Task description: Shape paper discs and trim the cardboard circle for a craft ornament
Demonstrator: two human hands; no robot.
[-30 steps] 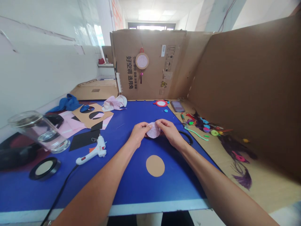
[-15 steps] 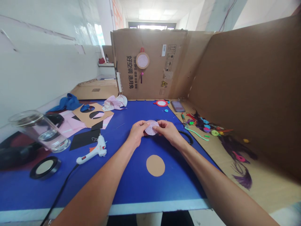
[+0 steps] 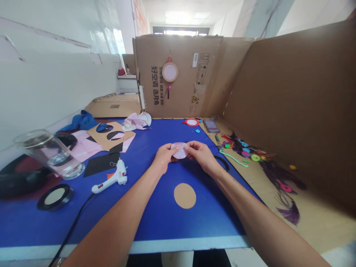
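Between my two hands is a pale lilac disc (image 3: pixel 179 151), held a little above the blue tabletop. My left hand (image 3: pixel 164 155) is closed on its left edge, thumb on the face and fingers beneath. My right hand (image 3: pixel 200 152) pinches the upper right edge between thumb and fingers. What lies under the disc is hidden. Nearer to me, a round brown cardboard piece (image 3: pixel 185 195) lies flat on the table. A black ring-shaped object (image 3: pixel 221 162) lies partly behind my right wrist.
On the left are a white glue gun (image 3: pixel 111 178), a glass jar (image 3: pixel 59 157), a black tape roll (image 3: pixel 55 197) and cut cardboard (image 3: pixel 111 135). Tassels (image 3: pixel 289 212) and buttons (image 3: pixel 255 158) lie right. A round ornament (image 3: pixel 170 72) hangs on the cardboard wall (image 3: pixel 211 89).
My right thumb has shifted from the disc's face toward its upper right edge. Both hands still hold the disc in nearly the same place. The view has moved slightly.
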